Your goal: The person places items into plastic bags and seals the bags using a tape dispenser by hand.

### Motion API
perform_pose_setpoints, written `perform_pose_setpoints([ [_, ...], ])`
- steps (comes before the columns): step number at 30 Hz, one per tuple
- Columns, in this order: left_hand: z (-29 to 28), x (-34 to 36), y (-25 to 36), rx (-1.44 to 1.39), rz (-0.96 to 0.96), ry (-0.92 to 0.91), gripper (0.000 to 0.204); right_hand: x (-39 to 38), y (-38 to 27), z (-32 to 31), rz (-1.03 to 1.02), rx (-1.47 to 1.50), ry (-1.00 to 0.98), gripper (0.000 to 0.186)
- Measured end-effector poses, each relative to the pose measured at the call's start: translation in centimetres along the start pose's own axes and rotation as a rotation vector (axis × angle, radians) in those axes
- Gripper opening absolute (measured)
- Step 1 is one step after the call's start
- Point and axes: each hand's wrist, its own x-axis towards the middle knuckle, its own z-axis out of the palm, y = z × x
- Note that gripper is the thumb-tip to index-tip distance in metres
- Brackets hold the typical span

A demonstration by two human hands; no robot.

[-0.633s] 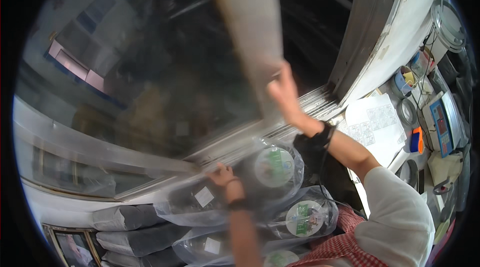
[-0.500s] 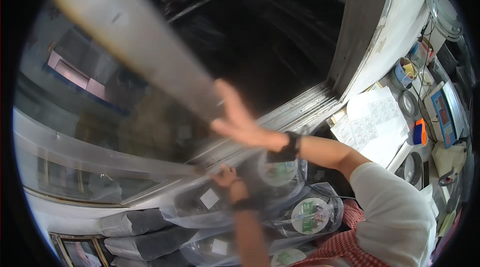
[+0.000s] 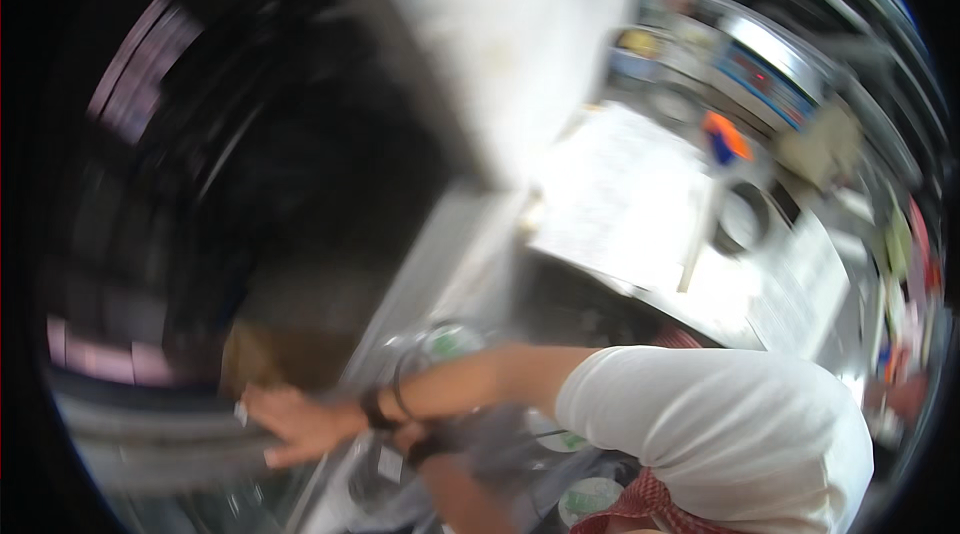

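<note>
My right hand point(image 3: 305, 424) is at the lower left, fingers spread, against or very near the blurred grey sash edge point(image 3: 170, 449) of a sliding window; contact is hard to make out. A dark band circles its wrist. My left hand point(image 3: 408, 437) is partly behind my right wrist, above the plastic-wrapped bundles, and its fingers are mostly hidden. Beneath my arms, the clear plastic-wrapped bundles point(image 3: 480, 459) carry round white-and-green labels. A metal window track point(image 3: 425, 264) runs diagonally past my right forearm.
Right of the white wall edge point(image 3: 510, 44), a cluttered desk holds paper sheets point(image 3: 620, 204), a roll of tape point(image 3: 742, 218), an orange-and-blue object point(image 3: 727, 138) and a blue-fronted scale point(image 3: 765, 84). A dark window opening point(image 3: 310, 154) lies at left.
The view has swung right and blurred, bringing more of the desk in. The sash and my right hand now appear lower left. My right forearm now crosses in front of my left hand.
</note>
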Motion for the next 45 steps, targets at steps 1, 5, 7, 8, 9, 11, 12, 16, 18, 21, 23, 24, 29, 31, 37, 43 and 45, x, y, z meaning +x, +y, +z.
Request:
perform_pose_setpoints([
  [1, 0.4, -2.1, 0.9, 0.061, 0.039, -0.101, 0.065, -2.9, -0.3, 0.1, -0.103, -0.117, 0.132, 0.095],
  [5, 0.2, -9.2, 5.7, 0.184, 0.195, -0.433, 0.063, -14.5, -12.1, -9.4, -0.246, -0.183, 0.340, 0.069],
  [7, 0.4, -14.7, 6.9, 0.217, 0.235, -0.625, 0.062, -23.1, -18.2, -13.1, -0.092, -0.026, 0.355, 0.069],
  [8, -0.1, -16.4, 7.8, 0.243, 0.268, -0.694, 0.061, -26.9, -20.4, -14.0, -0.077, -0.038, 0.337, 0.078],
  [9, -0.7, -18.5, 8.6, 0.252, 0.288, -0.767, 0.061, -30.5, -23.3, -14.5, -0.074, -0.081, 0.388, 0.078],
  [11, -1.9, -23.8, 9.6, 0.263, 0.322, -0.895, 0.060, -38.1, -30.2, -14.6, -0.084, -0.339, 0.527, 0.068],
  [12, -2.5, -26.3, 9.9, 0.265, 0.332, -0.967, 0.060, -42.2, -33.8, -14.4, -0.024, -0.392, 0.568, 0.065],
  [16, -5.0, -35.6, 10.3, 0.336, 0.336, -1.206, 0.058, -57.5, -45.9, -10.4, 0.228, -0.575, 0.806, 0.054],
  [18, -6.3, -41.0, 10.8, 0.353, 0.336, -1.289, 0.057, -65.0, -52.0, -7.4, 0.443, -0.548, 0.923, 0.056],
  [21, -7.9, -47.9, 11.6, 0.373, 0.351, -1.385, 0.056, -74.6, -57.9, -3.7, 0.686, -0.622, 1.077, 0.052],
  [23, -8.6, -51.6, 11.5, 0.388, 0.343, -1.438, 0.055, -79.5, -60.9, -2.3, 0.741, -0.716, 1.137, 0.048],
  [24, -9.1, -52.9, 11.8, 0.398, 0.342, -1.449, 0.054, -81.6, -61.7, -1.8, 0.779, -0.782, 1.163, 0.045],
  [29, -10.4, -62.0, 11.6, 0.476, 0.311, -1.504, 0.052, -100.0, -64.9, -2.4, 1.041, -1.272, 1.518, 0.035],
  [31, -10.5, -64.7, 11.8, 0.504, 0.303, -1.503, 0.051, -109.1, -66.0, -4.0, 1.139, -1.368, 1.697, 0.030],
  [37, -11.0, -70.5, 14.1, 0.571, 0.298, -1.425, 0.049, -132.3, -71.9, -12.5, 1.674, -1.550, 1.806, 0.017],
  [43, -13.0, -74.5, 16.7, 0.693, 0.448, -1.518, 0.042, -144.0, -73.9, -18.0, 2.198, -1.187, 1.728, 0.031],
  [45, -15.0, -76.9, 17.4, 0.667, 0.332, -1.297, 0.036, -146.3, -73.7, -17.5, 2.215, -1.258, 1.735, 0.024],
])
